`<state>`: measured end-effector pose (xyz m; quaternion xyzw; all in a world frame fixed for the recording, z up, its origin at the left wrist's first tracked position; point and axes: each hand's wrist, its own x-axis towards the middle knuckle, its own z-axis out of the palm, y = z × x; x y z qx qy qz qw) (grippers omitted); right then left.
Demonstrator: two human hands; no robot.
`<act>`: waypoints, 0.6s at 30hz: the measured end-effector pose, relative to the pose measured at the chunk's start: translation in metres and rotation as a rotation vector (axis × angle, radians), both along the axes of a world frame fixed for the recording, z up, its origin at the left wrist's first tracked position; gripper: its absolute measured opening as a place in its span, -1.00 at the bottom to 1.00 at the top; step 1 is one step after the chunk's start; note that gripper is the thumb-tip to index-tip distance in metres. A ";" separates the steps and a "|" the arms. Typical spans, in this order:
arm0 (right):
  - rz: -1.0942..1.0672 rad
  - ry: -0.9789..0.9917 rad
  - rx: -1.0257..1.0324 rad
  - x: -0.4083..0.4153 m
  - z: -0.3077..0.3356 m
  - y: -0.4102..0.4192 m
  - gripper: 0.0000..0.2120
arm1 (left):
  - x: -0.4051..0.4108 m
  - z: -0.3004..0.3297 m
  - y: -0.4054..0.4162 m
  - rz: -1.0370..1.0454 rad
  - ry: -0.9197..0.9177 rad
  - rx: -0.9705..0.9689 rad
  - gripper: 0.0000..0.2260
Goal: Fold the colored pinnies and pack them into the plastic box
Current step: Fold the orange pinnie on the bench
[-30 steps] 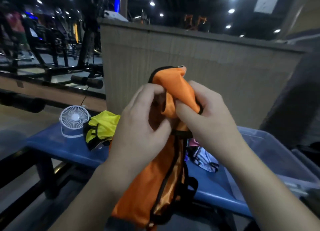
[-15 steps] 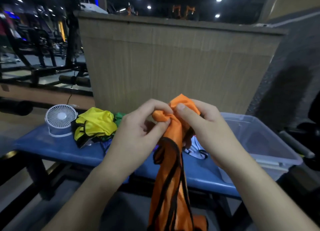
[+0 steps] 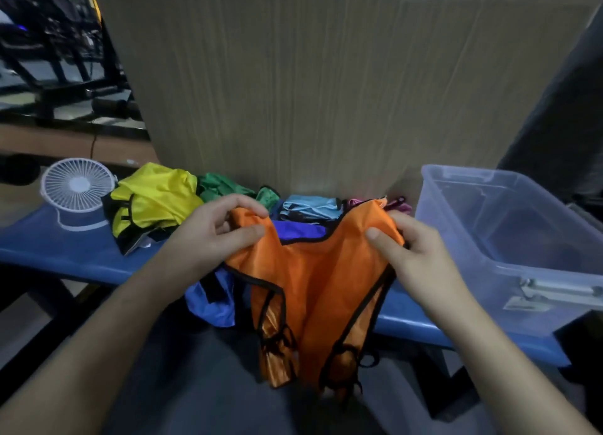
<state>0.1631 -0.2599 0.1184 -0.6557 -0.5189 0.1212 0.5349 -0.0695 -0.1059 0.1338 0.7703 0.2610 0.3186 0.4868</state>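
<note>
Hands up at the near edge of the long blue bench [image 3: 58,252]: the left hand [image 3: 208,239] pinches one shoulder of the shiny orange pinny with black trim [image 3: 316,271], thumb against curled fingers, and the right hand [image 3: 408,248] pinches the other shoulder the same way. It hangs spread between them, its lower half draped off the near edge. Crumpled behind lie a yellow pinny [image 3: 156,199], a green pinny [image 3: 225,186], a light blue pinny [image 3: 310,206] and a royal blue pinny [image 3: 212,301]. Far left stands a small white desk fan [image 3: 78,186]; on the right sits the clear plastic box [image 3: 509,226]. No readable writing anywhere.
</note>
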 end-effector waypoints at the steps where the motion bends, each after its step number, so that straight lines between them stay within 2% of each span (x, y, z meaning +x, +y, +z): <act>1: 0.000 0.002 -0.010 0.003 -0.005 0.001 -0.85 | -0.001 -0.004 0.005 0.000 0.013 -0.020 -0.84; 6: -0.022 -0.006 -0.095 0.020 -0.020 -0.002 -0.86 | -0.004 -0.021 0.022 0.101 0.183 0.231 -0.72; 11: -0.078 0.039 -0.130 0.028 -0.023 -0.011 -0.93 | -0.017 -0.029 0.032 0.107 0.314 0.266 -0.59; 15: -0.076 -0.015 -0.199 0.027 -0.026 -0.021 -0.73 | -0.014 -0.039 0.032 0.029 0.368 0.267 -0.60; 18: -0.054 -0.083 -0.286 0.021 -0.025 -0.021 -0.71 | -0.011 -0.047 0.026 0.020 0.371 0.335 -0.64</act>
